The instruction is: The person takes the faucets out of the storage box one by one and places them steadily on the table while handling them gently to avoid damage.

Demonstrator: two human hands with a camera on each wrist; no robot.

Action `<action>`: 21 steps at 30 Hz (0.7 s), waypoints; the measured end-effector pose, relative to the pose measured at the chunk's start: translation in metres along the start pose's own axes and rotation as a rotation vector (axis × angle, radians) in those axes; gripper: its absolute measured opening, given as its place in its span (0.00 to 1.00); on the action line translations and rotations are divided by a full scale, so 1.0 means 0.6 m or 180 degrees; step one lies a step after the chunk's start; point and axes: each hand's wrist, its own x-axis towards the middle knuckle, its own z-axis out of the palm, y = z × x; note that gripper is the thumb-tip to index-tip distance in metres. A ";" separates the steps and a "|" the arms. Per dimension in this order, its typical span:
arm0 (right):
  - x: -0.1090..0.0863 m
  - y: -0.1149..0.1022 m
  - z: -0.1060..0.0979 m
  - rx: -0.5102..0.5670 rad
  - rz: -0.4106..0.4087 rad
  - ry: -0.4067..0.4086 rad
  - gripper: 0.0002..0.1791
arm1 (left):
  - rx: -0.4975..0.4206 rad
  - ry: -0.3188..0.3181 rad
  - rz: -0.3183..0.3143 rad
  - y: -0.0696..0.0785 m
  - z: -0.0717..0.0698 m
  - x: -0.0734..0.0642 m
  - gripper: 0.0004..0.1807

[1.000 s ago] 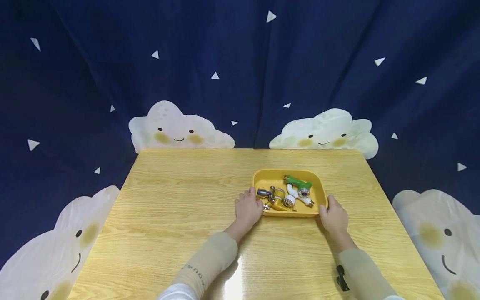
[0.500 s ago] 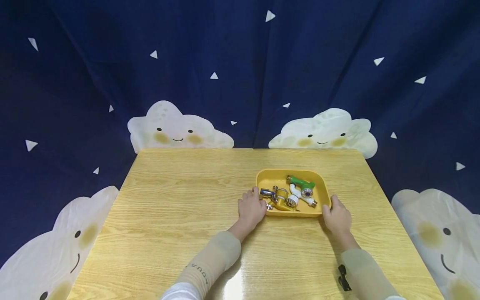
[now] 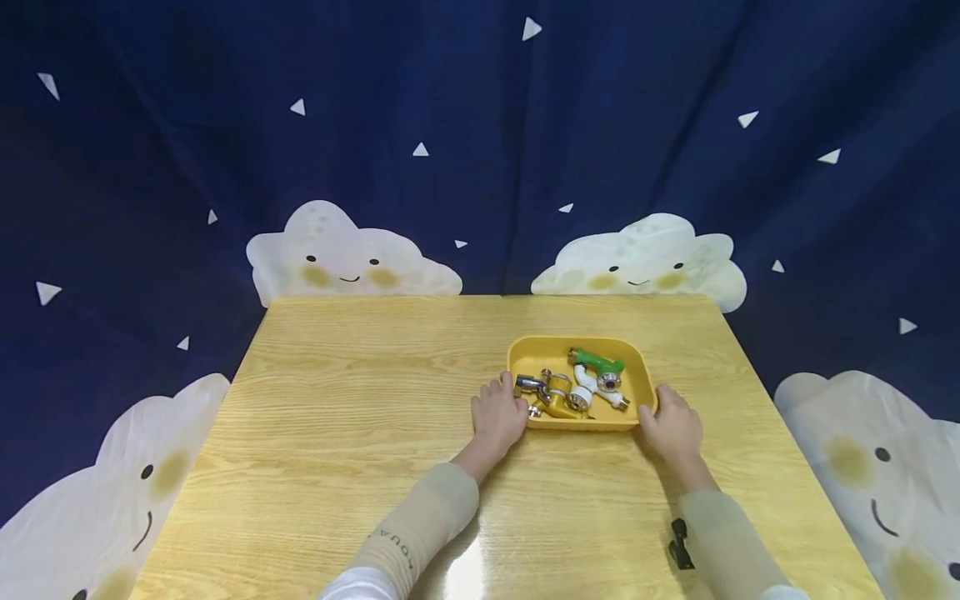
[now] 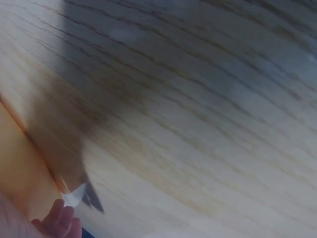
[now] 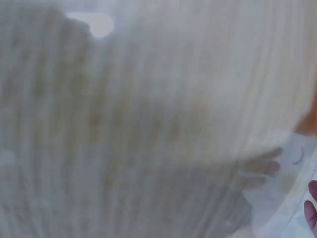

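Observation:
A yellow tray (image 3: 577, 343) is on the wooden table, right of its middle. My left hand (image 3: 498, 419) grips its front left corner, fingers at the outer side. At the front right corner my right hand (image 3: 671, 422) holds the rim, thumb at the front. Inside lie a green piece (image 3: 597, 363), a white branched piece (image 3: 585, 377) and a yellow piece (image 3: 558, 406), which look like small taps with metal ends. A chrome piece (image 3: 529, 383) lies near the left wall. Fingertips (image 4: 57, 220) show beside the tray's side in the left wrist view.
The wooden table (image 3: 360, 375) reaches back to a dark blue curtain (image 3: 360, 83) with white clouds. A small black object (image 3: 680, 546) shows beside the right sleeve (image 3: 727, 542). The left sleeve (image 3: 420, 525) crosses the table's front part.
The tray has shifted slightly right on the table with both hands on it, mostly in the first half second. Its contents lie as before, and the head view has turned a little.

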 end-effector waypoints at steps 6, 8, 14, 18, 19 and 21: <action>0.025 0.005 -0.012 -0.0141 -0.0254 -0.0217 0.29 | -0.0073 -0.0002 -0.0005 -0.003 0.001 0.000 0.23; 0.034 0.009 -0.016 -0.0175 -0.0303 -0.0301 0.30 | -0.0077 -0.0003 0.0004 -0.003 0.003 0.000 0.23; 0.058 0.016 -0.023 -0.0267 -0.0329 -0.0640 0.32 | -0.0075 0.0024 -0.0002 -0.003 0.003 0.001 0.22; 0.070 0.013 -0.031 -0.0361 -0.0362 -0.0839 0.35 | -0.0095 0.0024 0.0001 -0.003 0.003 0.001 0.21; 0.072 0.012 -0.033 -0.0398 -0.0382 -0.0878 0.36 | -0.0094 0.0024 0.0005 -0.003 0.002 0.001 0.21; 0.077 0.010 -0.038 -0.0471 -0.0422 -0.0938 0.37 | -0.0089 0.0023 0.0012 -0.002 0.002 0.000 0.21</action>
